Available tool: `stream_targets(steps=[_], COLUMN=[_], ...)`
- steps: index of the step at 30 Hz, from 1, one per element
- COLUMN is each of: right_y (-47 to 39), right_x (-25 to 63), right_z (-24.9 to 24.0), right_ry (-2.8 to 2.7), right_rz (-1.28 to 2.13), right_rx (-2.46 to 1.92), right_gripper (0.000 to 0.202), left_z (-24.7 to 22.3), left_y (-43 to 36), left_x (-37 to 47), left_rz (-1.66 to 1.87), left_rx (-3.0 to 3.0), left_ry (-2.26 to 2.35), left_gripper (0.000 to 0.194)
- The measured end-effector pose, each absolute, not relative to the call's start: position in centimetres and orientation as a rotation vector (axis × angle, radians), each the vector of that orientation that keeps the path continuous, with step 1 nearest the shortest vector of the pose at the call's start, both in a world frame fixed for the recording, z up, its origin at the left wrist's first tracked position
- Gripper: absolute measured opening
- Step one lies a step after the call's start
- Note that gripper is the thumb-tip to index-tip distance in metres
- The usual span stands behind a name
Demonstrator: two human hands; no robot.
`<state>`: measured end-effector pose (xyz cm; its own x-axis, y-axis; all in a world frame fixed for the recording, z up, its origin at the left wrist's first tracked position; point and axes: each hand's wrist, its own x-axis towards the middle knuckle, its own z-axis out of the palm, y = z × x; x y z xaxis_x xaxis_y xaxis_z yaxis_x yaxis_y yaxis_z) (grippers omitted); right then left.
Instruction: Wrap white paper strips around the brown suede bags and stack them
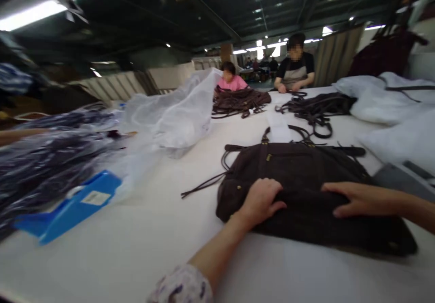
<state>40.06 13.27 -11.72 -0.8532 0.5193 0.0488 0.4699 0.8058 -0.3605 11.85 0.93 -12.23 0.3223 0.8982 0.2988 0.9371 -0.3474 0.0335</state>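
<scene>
Two hands (pixel 261 199) laid on dark bag (pixel 294 169), grip unclear; long axis left to right, handles (pixel 266 134) pointing away

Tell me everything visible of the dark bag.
The dark brown bag lies flattish on the white table, its material looking like soft cloth. Handles arch at its far edge; below them runs what looks like a zip with a gold-coloured pull. Thin cords trail from its left end. The left hand and right hand both touch its upward face; whether they grip it is unclear.
</scene>
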Motion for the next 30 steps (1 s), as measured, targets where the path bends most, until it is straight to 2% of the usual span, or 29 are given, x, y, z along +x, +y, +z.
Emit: stream_targets(steps=[3, 8, 14, 23, 30], right_y=[11.6, 8.0, 6.3, 5.0, 4.0], right_x=[39.8, 40.4, 41.9, 43.1, 43.8], right_z=[-10.0, -13.4, -15.4, -15.6, -15.8], right_ry=[-2.932, -2.718, -2.608, -2.647, -2.64], right_rz=[0.371, -0.099, -0.387, -0.458, -0.379], right_rx=[-0.806, -0.652, -0.309, -0.213, -0.221], right_gripper=[0.045, 0.037, 0.038, 0.038, 0.039], left_z=[-11.7, -12.2, -12.2, -13.3, -13.1], left_y=[0.4, -1.0, -2.3, -4.9, -5.9], left_x=[11.6, 11.2, 10.9, 10.6, 10.5], left_rz=[-0.393, -0.344, -0.297, -0.462, -0.518], left_rx=[-2.439, -2.393, -2.441, -2.428, -2.438], left_ry=[-1.581, -1.31, -1.193, -1.115, -1.072], left_gripper=[0.011, 0.019, 0.019, 0.011, 0.015])
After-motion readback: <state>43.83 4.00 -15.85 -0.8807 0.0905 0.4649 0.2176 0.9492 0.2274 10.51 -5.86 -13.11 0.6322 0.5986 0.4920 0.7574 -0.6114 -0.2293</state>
